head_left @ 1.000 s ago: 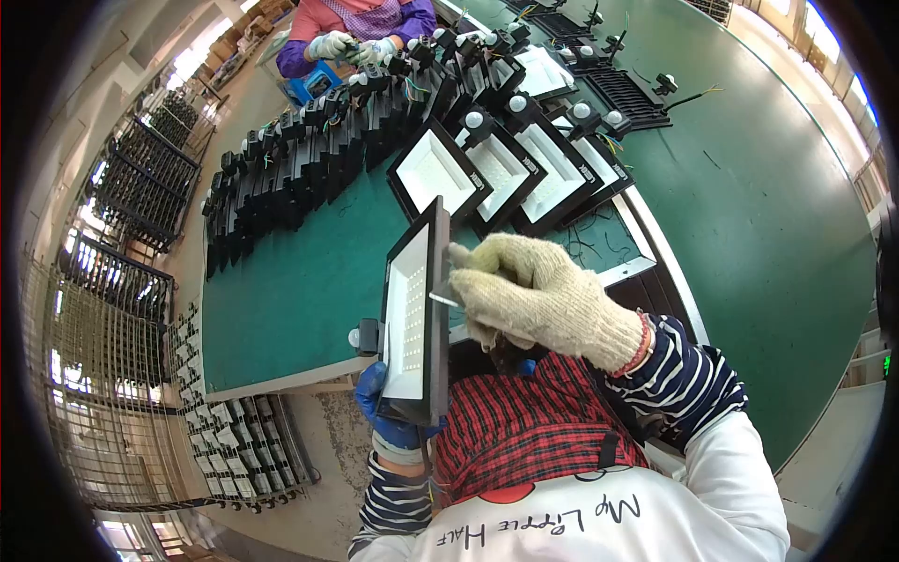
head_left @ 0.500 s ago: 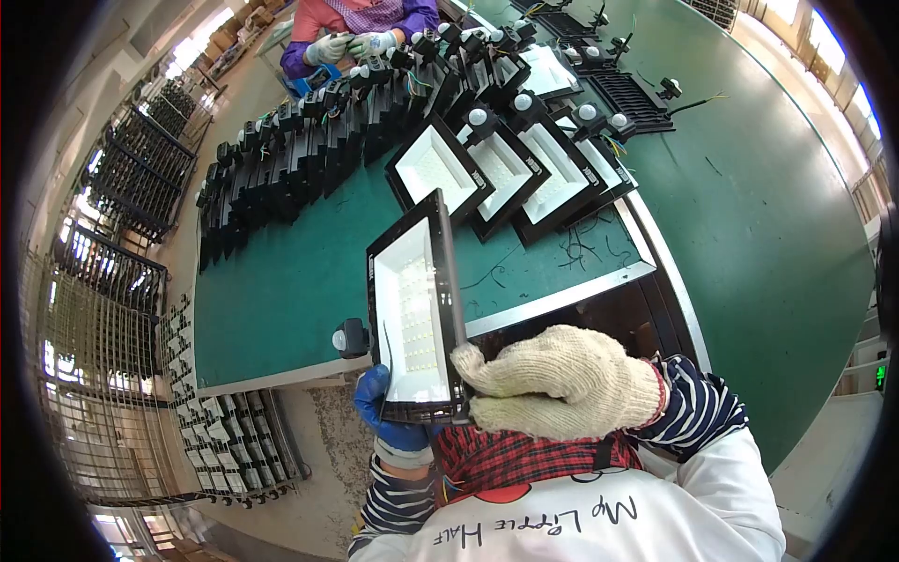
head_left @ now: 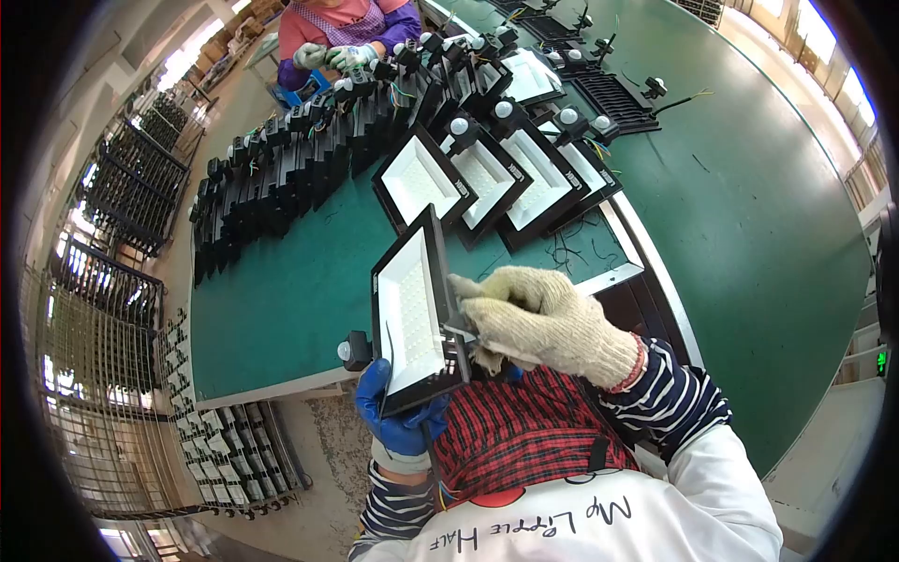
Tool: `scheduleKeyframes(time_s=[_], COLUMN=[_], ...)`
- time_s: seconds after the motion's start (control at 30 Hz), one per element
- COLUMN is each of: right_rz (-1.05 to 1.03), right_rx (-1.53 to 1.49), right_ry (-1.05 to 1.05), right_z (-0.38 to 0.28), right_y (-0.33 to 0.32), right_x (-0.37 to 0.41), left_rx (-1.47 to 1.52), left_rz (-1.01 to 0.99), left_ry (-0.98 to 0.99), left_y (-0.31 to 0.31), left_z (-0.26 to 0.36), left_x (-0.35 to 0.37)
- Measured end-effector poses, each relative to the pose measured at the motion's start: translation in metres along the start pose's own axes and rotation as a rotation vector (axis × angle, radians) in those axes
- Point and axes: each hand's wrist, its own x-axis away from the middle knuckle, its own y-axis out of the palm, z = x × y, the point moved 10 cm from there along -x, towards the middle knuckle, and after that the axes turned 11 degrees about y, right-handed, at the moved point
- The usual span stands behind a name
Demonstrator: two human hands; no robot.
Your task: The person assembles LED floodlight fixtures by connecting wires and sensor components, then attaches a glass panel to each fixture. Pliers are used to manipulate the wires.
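My left hand (head_left: 405,412), in a blue-coated glove, grips the lower end of a black-framed LED floodlight (head_left: 409,314). The lamp is tilted, its white reflector and LED panel facing up and left. A black motion sensor (head_left: 354,350) with a white dome sticks out at its left side. My right hand (head_left: 548,323), in a cream knitted glove, is at the lamp's right edge with fingers curled together. What those fingers grip, if anything, is hidden. A thin dark wire lies across the lower part of the reflector.
Several finished-looking floodlights (head_left: 487,183) lean together on the green table (head_left: 281,309), behind a long row of black lamps (head_left: 281,173). Cut wire scraps (head_left: 571,248) lie near the metal edge. Across the table a gloved co-worker (head_left: 346,37) handles something small. Racks (head_left: 122,197) stand left.
My right hand has risen and turned, its fingers now curled at the lamp's right edge. The lamp has tilted further in my left hand. The view has shifted slightly.
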Motion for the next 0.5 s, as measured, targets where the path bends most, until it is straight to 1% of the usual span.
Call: scheduleKeyframes(time_s=[0.03, 0.1, 0.13, 0.17, 0.23, 0.27, 0.3, 0.37, 0.4, 0.43, 0.5], right_rz=[-0.052, -0.135, -0.141, -0.097, 0.214, 0.297, 0.420, 0.659, 0.653, 0.692, 0.706], right_rx=[-0.020, 0.214, 0.276, 0.352, -0.080, 0.010, 0.131, 0.380, 0.308, 0.315, 0.265], right_ry=[-0.014, -0.043, -0.316, -0.231, 0.189, 0.139, 0.044, -0.135, -0.066, -0.137, -0.121], right_z=[0.000, -0.007, -0.004, 0.001, 0.040, 0.059, 0.067, 0.072, 0.078, 0.079, 0.082], right_y=[0.006, 0.022, 0.019, 0.012, -0.030, -0.053, -0.064, -0.069, -0.066, -0.064, -0.060], right_x=[0.004, 0.024, 0.029, 0.034, 0.030, 0.024, 0.024, 0.036, 0.038, 0.039, 0.037], left_rx=[-0.070, -0.132, -0.164, -0.196, -0.280, -0.330, -0.399, -0.536, -0.588, -0.574, -0.543], left_rz=[0.036, 0.010, -0.004, -0.017, 0.003, 0.014, 0.021, 0.038, 0.048, 0.043, 0.033], left_ry=[0.045, 0.103, 0.128, 0.153, 0.254, 0.303, 0.348, 0.435, 0.430, 0.400, 0.346], left_y=[-0.004, -0.013, -0.014, -0.015, -0.044, -0.054, -0.057, -0.069, -0.085, -0.100, -0.108], left_z=[0.003, 0.007, 0.011, 0.014, 0.010, 0.008, 0.007, 0.002, -0.003, -0.013, -0.025], left_x=[0.000, -0.002, -0.002, -0.001, -0.008, -0.010, -0.010, -0.008, -0.011, -0.009, -0.006])
